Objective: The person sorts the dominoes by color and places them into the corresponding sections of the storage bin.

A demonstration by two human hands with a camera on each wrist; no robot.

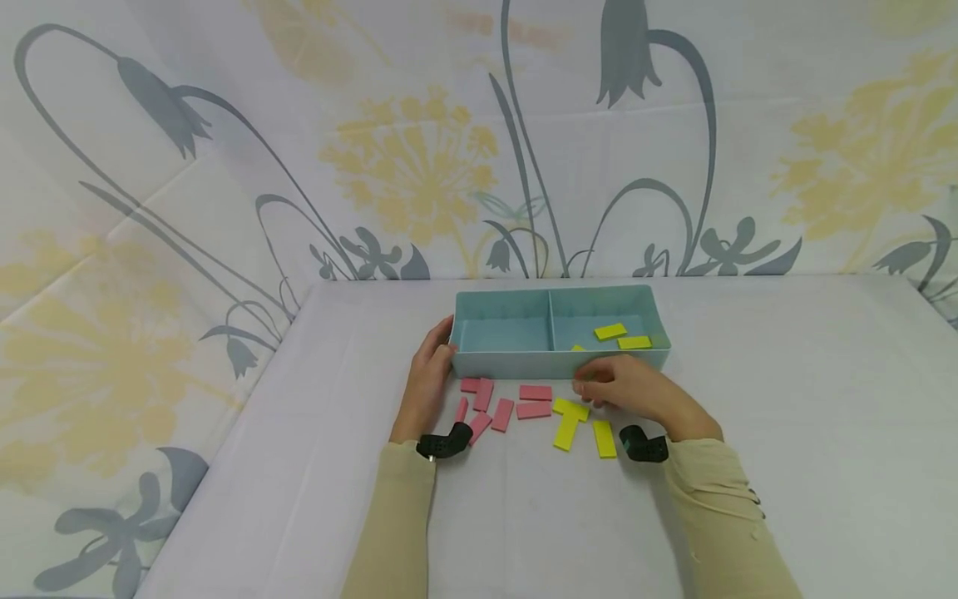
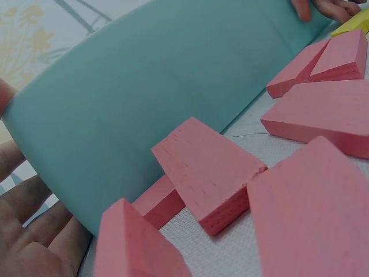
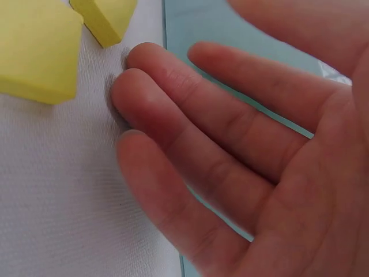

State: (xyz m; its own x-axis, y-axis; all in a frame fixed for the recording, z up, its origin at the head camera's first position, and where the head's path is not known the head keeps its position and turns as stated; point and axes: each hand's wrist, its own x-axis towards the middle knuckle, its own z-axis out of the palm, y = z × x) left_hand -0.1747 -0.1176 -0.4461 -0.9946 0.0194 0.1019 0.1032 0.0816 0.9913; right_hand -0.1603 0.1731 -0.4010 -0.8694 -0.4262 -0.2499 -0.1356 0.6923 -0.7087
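Note:
A pale blue two-compartment box (image 1: 494, 364) sits on the white cloth. My left hand (image 1: 427, 381) holds its left end, thumb at the near corner and fingers along the end wall. Just before the front wall, my right hand (image 1: 629, 387) hovers low with loosely bent fingers. No block shows between its fingers (image 3: 155, 104) in the right wrist view. Below its fingertips, yellow blocks (image 1: 566, 433) lie together, two touching in a T shape. Another yellow block (image 1: 604, 439) lies apart to their right. Several pink blocks (image 1: 502, 415) lie by the left hand, some overlapping.
Yellow blocks (image 1: 634, 343) lie in the box's right compartment, one partly hidden by the front wall. A divider (image 1: 551, 320) splits the box. Behind the table hangs a flower-patterned cloth (image 1: 419, 166). Each wrist wears a black camera (image 1: 446, 441).

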